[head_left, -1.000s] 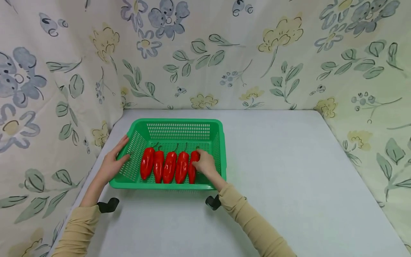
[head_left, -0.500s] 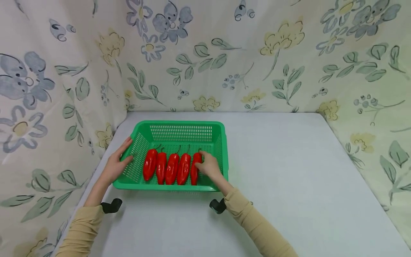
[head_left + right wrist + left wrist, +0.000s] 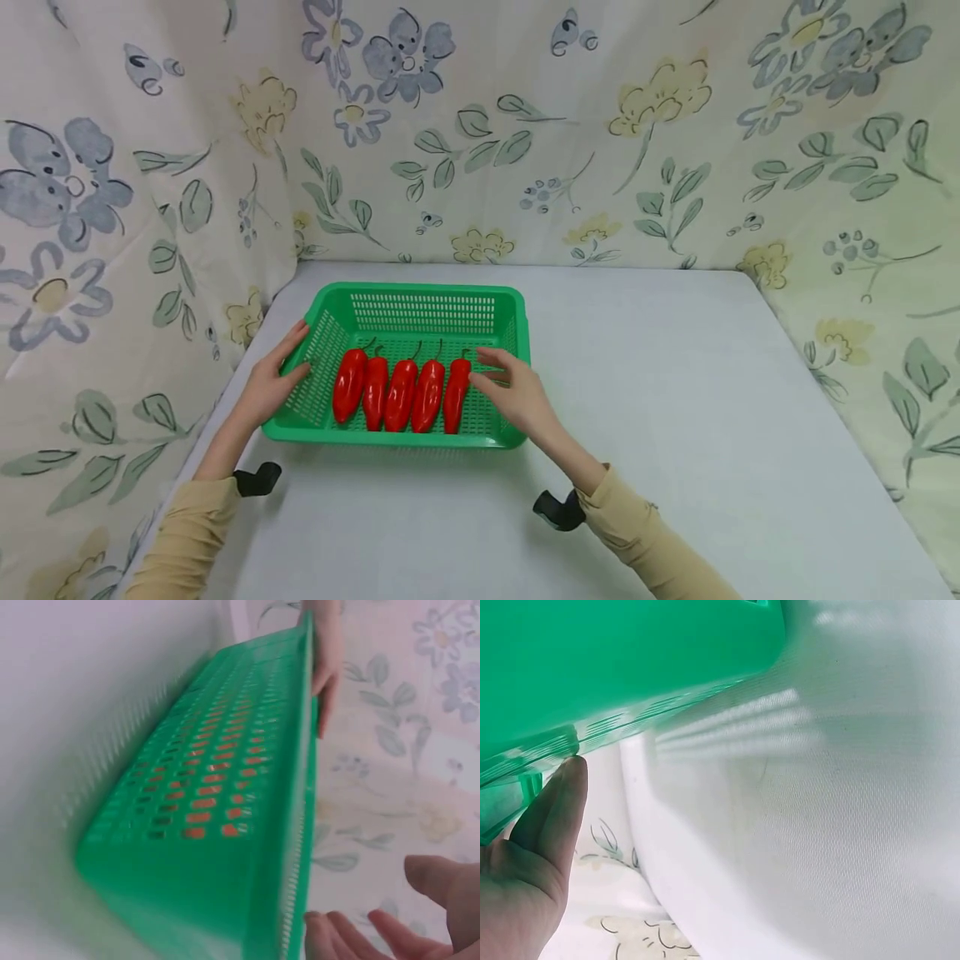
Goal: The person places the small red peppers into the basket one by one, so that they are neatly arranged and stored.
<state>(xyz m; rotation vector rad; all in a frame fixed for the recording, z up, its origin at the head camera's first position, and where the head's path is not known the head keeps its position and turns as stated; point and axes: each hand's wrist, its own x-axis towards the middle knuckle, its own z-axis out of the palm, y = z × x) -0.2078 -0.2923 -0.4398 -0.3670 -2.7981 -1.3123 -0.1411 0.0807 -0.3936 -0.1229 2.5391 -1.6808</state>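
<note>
In the head view several red chili peppers [image 3: 401, 395] lie side by side in a green plastic basket [image 3: 427, 440], stems toward the far side. My left hand [image 3: 268, 387] holds the basket's left rim, thumb on the inner side and fingers outside; the left wrist view shows a fingertip against the slotted wall. Over the basket's right part, my right hand [image 3: 517, 392] has thumb and fingers spread apart and holds nothing. Its fingertips are just right of the rightmost pepper [image 3: 456, 396]. Through the wall's slots in the right wrist view, red pepper skin [image 3: 202, 802] shows.
The basket stands at the left part of a white table [image 3: 660, 400]. A flower-print curtain [image 3: 570, 133] hangs behind the table and along its sides. Black wrist cameras [image 3: 558, 510] stick out under both forearms.
My right hand has let go of the rightmost pepper and drawn back to the right, its fingers spreading. My left hand keeps its place on the rim. The head view has shifted slightly.
</note>
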